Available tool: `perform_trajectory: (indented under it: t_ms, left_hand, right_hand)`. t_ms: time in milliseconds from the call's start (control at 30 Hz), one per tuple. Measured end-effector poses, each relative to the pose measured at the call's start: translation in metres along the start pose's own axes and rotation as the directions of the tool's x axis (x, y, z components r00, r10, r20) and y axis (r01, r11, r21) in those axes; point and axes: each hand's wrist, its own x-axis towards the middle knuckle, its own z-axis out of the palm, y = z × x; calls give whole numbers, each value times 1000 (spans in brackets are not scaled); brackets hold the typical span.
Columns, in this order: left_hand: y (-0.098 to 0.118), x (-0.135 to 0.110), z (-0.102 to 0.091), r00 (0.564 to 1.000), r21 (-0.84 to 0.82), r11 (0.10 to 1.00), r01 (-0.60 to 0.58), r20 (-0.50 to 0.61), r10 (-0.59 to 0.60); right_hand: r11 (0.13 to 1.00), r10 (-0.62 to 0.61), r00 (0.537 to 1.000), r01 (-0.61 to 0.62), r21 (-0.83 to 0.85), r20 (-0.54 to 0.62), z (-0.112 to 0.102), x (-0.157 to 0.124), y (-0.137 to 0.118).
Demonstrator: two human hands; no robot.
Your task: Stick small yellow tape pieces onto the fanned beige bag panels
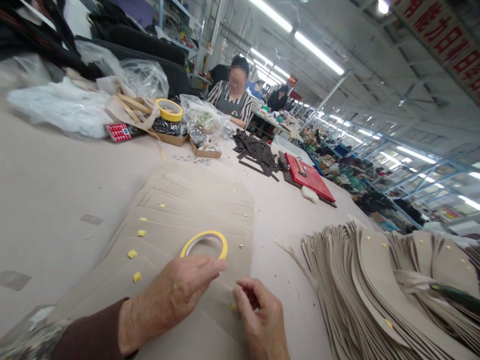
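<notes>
My left hand (174, 282) is closed around the near side of a roll of yellow tape (224, 244), its fingers pressed together. The roll is tilted over a fanned stack of beige fabric pieces (198, 200). To the right, my right hand (262, 317) is curled over the near edge of the stack, thumb and forefinger drawn together. A small yellow bit of tape (234, 306) shows beside the thumb; what the fingers hold is hidden. More yellow tape bits (132, 254) lie along the stack's left side. Small metal studs (241, 246) show along its right side.
Many beige pieces (348, 280) stand bunched at right, with a dark green-handled tool (455, 296) on them. Farther back are dark strips (257, 152), a red board (309, 177), a second tape roll (169, 110) and plastic bags (63, 105). A person (234, 95) sits beyond the table.
</notes>
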Motion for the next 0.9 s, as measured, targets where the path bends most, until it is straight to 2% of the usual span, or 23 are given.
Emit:
perform_trajectory:
  t_ms: [100,233,300,467,633,700,767,833,867,900]
  left_hand:
    - [10,2,-4,1000,-85,996,-23,15,25]
    - [17,2,-4,998,21,999,-28,54,27]
    - [18,-1,-2,997,51,998,-44,60,40]
    - [21,-6,2,994,34,998,-48,96,45]
    - [25,-2,0,993,-52,999,14,120,-8]
    - [25,1,-1,991,-22,999,42,131,-38]
    - [25,3,0,989,8,999,49,142,-50]
    - [26,6,1,990,18,999,43,135,-45]
    - [27,8,2,992,22,999,30,121,-32]
    - [29,9,3,995,25,1000,10,99,-13]
  right_hand:
    - [972,-220,971,226,67,-89,0,6,-14]
    - [896,-428,889,441,52,-164,3,14,-31]
    - [862,-501,852,507,-3,-151,4,16,-34]
    - [803,-593,799,577,-150,-100,8,16,-34]
    - [784,-612,761,550,-287,-213,16,13,-33]
    - [818,-573,772,514,-260,-275,20,11,-33]
    - [910,-414,848,391,-138,-330,23,9,-33]
    - [984,-106,954,142,111,-281,25,9,-33]
    - [969,60,977,-8,248,-203,24,9,-32]
    - [921,195,974,-142,362,-115,22,11,-30]
